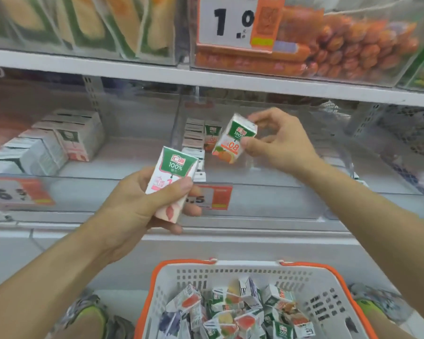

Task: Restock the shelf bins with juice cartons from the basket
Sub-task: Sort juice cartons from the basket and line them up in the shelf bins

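Note:
My left hand (142, 204) grips a white and green juice carton (171, 172) with pink fruit print, upright, in front of the shelf edge. My right hand (277, 140) pinches a second carton (233, 140) with orange fruit print, tilted, at the mouth of the middle clear shelf bin (267, 172). That bin holds a short row of cartons (196, 140) along its left wall. The left bin holds several pink cartons (59, 143) lying in rows. Below me stands a white basket (230, 275) with an orange rim, full of mixed cartons (233, 314).
A white shelf board (206, 79) runs above the bins, with packaged sausages (353, 45) and snack packs (83, 23) on top. Price tags (213, 196) hang on the bin fronts. A wire mesh bin (406, 128) sits at the right. My shoes (88, 311) flank the basket.

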`<state>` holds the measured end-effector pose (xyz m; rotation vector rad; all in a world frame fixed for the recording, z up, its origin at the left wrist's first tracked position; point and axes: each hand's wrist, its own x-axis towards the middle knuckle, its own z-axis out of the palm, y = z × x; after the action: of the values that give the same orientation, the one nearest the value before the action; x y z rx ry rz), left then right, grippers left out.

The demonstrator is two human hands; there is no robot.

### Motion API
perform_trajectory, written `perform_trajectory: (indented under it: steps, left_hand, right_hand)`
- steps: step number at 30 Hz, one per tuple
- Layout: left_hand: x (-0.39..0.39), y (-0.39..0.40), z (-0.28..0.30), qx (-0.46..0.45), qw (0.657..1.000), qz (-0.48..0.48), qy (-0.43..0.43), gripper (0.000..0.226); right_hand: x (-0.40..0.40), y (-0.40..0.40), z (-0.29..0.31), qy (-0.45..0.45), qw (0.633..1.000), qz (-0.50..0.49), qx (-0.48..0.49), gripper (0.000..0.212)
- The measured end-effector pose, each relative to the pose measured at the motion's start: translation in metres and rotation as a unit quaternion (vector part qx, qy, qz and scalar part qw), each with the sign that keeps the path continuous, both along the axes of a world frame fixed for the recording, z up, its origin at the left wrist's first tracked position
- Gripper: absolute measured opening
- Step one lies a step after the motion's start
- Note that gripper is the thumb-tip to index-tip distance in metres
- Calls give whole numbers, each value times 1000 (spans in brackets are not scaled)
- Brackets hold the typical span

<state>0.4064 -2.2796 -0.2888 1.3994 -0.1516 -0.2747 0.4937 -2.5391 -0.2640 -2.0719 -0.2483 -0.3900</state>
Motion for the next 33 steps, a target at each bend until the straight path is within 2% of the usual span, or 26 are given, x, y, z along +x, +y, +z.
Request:
perform_trajectory:
  steps: [3,6,10,13,15,16,18,19,20,22,23,25,27,29,33]
  left_hand:
    - [5,7,-2,0,1000,-8,-9,42]
    - [10,11,-6,-4,999,-32,-7,47]
    - [16,13,-9,-11,999,-48,-4,51]
    - [16,13,-8,-15,998,-55,-6,50]
    - [14,14,-9,-11,998,-54,-6,50]
    - [12,15,-9,-9,999,-54,-4,50]
    - [9,15,-8,-4,999,-53,-2,50]
    - [8,15,-7,2,999,-52,-3,50]
    - [7,15,-5,9,999,-53,-6,50]
    - [6,15,-1,25,998,-65,-14,51]
    - [6,16,2,35,997,-73,-18,52]
    - [5,18,8,58,994,-83,-28,53]
    - [4,21,9,89,992,-85,-38,50]
    - [2,28,8,125,988,-78,-53,46]
    - [-5,58,8,152,985,-25,-77,46]
  right_hand:
    - [64,14,-16,16,988,-29,-151,38]
    - [109,34,-29,78,974,-30,-210,41]
    - [140,43,-47,54,951,-51,-302,44]
    - [141,43,-53,70,942,-78,-320,47]
    - [128,45,-46,60,944,-82,-313,52]
    - [115,46,-39,22,949,-78,-305,50]
    - [81,46,-20,-87,954,-53,-281,37]
    - [62,46,-9,-114,958,-29,-261,29]
    - [39,47,2,-106,969,8,-224,20]
    - [-6,51,22,4,987,123,-104,11]
    - [-24,53,30,72,979,181,-55,21]
    - [-48,55,36,174,951,251,-40,42]
    - [-60,62,31,183,945,265,-53,45]
    - [-65,75,23,138,957,245,-71,36]
    - [-67,109,13,118,956,267,-21,31]
